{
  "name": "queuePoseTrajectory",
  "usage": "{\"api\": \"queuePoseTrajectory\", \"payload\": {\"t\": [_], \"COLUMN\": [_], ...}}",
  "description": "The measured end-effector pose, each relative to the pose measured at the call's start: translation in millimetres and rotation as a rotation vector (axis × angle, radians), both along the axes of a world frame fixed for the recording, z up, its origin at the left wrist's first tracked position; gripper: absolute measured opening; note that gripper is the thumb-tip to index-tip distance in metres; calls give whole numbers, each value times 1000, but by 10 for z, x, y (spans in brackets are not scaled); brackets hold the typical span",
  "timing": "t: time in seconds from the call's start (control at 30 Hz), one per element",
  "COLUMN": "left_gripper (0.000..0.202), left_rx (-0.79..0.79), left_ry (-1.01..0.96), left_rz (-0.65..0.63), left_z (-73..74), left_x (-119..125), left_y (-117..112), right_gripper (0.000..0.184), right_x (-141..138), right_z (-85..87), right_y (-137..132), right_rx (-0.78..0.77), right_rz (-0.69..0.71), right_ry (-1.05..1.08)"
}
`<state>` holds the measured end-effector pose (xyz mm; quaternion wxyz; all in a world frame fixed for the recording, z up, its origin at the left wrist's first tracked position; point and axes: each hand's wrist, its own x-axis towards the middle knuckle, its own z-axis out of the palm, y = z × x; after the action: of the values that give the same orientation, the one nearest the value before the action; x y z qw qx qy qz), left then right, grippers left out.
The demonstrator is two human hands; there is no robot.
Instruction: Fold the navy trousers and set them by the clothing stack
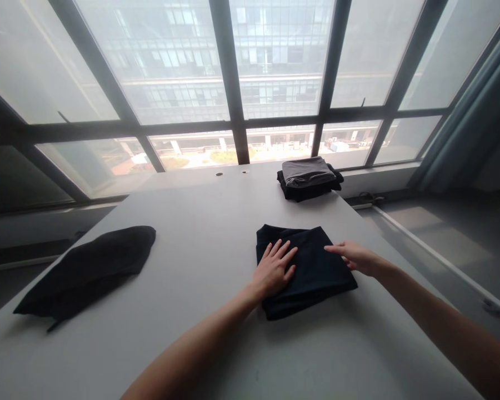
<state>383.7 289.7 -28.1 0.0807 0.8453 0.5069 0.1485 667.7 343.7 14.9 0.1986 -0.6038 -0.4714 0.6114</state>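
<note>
"Item one?"
"Left hand [274, 271], bare: palm down, flat, fingers spread, thumb out to its right. Left forearm [200, 341] behind it, bare, slanting back leftward."
"Item two?"
"Right hand [356, 258], bare, to the right of the left hand, apart: one finger extended toward it, others bent beneath; grip unclear. Right forearm [437, 315] behind, bare, slanting back rightward."

From where I stand, the surface [191, 233] is plain white. At its three o'clock lies a folded cloth [319, 272] in solid dark navy; at nine, a plain black cloth [91, 266]. At one, a grey garment [306, 171] tops black fabric [295, 193]. The curtain [475, 105] at two is blue-grey.
</note>
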Motion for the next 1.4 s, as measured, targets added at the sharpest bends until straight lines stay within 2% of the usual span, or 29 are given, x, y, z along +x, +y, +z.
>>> {"api": "queuePoseTrajectory", "payload": {"t": [0.13,0.2,0.27,0.37,0.5,0.63,0.93,1.0,1.1,1.17,1.23,1.4], "left_gripper": [52,52,53,52,50,45,46,46,45,42,41,41], "left_rx": [24,22,16,14,31,47,61,63,74,95,133,181], "left_ry": [-36,-64,-85,-108,-129,-144,-137,-139,-159,-191,-268,-698], "left_rz": [-2,5,11,17,16,27,4,2,-1,9,79,372], "left_z": [-54,-46,-41,-47,-70,-93,-102,-104,-115,-133,-159,-231], "left_x": [-39,-61,-69,-65,-65,-72,-76,-77,-67,-55,-55,-190], "left_y": [-37,-43,-37,-26,-18,-20,-25,-26,-33,-31,-8,163], "right_gripper": [39,39,39,40,50,56,46,46,54,56,55,65], "right_x": [48,43,10,-76,-205,-266,-272,-282,-356,-476,-666,-1298], "right_z": [-59,-95,-102,-42,70,94,67,6,-144,-247,-324,-389], "right_y": [58,54,23,-65,-185,-226,-205,-196,-240,-320,-430,-725], "right_rx": [-121,-126,-85,-16,57,161,155,319,813,1056,1128,1026], "right_rz": [45,79,88,26,-15,-15,-13,-17,-49,42,221,532], "right_ry": [166,208,203,167,165,81,31,-173,-687,-883,-918,-830]}}
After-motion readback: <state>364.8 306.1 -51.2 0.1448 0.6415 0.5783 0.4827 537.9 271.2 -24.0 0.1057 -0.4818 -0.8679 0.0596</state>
